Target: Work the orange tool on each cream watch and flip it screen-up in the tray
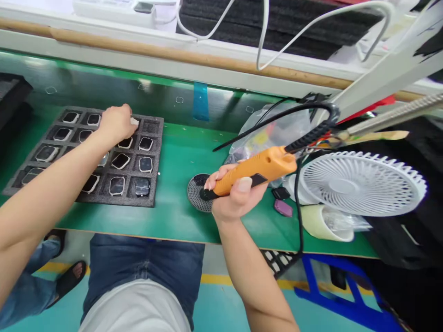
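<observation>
My right hand is wrapped around an orange corded hand tool with a black button and a thick black cable. Its dark front end reaches over a round black perforated disc near the bench; whether they touch I cannot tell. My left hand is over the far rows of a grey foam tray, fingers closed on a small white piece, perhaps cloth. Square watch bodies sit in the tray's pockets. My left forearm hides part of the tray.
On the right stand a white fan grille, a cream cup with clear plastic, and a plastic bag. A purple piece lies nearby. White cables hang from the shelf. Another person's foot shows lower left.
</observation>
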{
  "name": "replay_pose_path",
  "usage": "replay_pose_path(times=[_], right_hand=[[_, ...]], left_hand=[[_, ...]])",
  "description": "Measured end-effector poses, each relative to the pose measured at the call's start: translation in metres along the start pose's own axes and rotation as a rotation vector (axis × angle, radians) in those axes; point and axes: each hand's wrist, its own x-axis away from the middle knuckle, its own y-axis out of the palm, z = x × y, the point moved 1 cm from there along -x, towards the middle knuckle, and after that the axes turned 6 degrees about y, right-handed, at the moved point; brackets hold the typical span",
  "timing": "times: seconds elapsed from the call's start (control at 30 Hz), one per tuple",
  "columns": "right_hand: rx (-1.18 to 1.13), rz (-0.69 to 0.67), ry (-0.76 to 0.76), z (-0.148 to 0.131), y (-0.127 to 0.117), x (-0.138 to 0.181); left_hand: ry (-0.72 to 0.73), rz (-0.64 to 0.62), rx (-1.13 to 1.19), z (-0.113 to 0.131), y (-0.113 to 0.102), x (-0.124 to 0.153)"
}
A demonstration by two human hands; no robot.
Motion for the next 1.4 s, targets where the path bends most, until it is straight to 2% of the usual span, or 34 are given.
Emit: replay_pose_path(times=[0.1, 0.17, 0.23, 0.3, 0.33, 0.43, 0.63, 0.87, 1.07, 1.17, 1.33, 1.4], right_hand=[[-0.023, 0.038, 0.001, 0.001, 0.0, -0.002], [-0.033, 0.051, 0.014, 0.002, 0.001, -0.003], [-0.034, 0.053, 0.033, 0.002, 0.002, -0.003], [-0.029, 0.054, 0.047, 0.003, 0.004, -0.002], [-0.027, 0.055, 0.052, 0.004, 0.005, -0.001], [-0.018, 0.057, 0.067, 0.006, 0.006, 0.001], [-0.007, 0.051, 0.105, 0.006, 0.004, 0.002], [-0.016, 0.039, 0.133, 0.008, 0.003, 0.003], [-0.042, -0.031, 0.151, -0.016, -0.001, 0.0], [-0.051, -0.073, 0.152, -0.034, -0.001, 0.004], [-0.031, -0.132, 0.192, -0.046, 0.006, 0.019], [-0.027, -0.154, 0.203, -0.045, 0.008, 0.024]], left_hand=[[0.122, 0.07, 0.04, 0.015, -0.015, 0.039], [0.293, 0.093, 0.08, 0.036, -0.015, 0.081], [0.463, 0.075, 0.123, 0.061, -0.006, 0.128], [0.693, 0.159, 0.152, 0.086, 0.011, 0.173], [0.755, 0.195, 0.168, 0.097, 0.021, 0.191], [0.772, 0.199, 0.2, 0.115, 0.044, 0.225], [0.697, 0.215, 0.261, 0.128, 0.055, 0.234], [0.729, 0.26, 0.335, 0.15, 0.064, 0.228], [0.779, 0.287, 0.4, 0.161, 0.069, 0.23], [0.791, 0.295, 0.422, 0.156, 0.065, 0.242], [0.579, 0.261, 0.333, 0.125, 0.054, 0.257], [0.591, 0.239, 0.293, 0.113, 0.053, 0.259]])
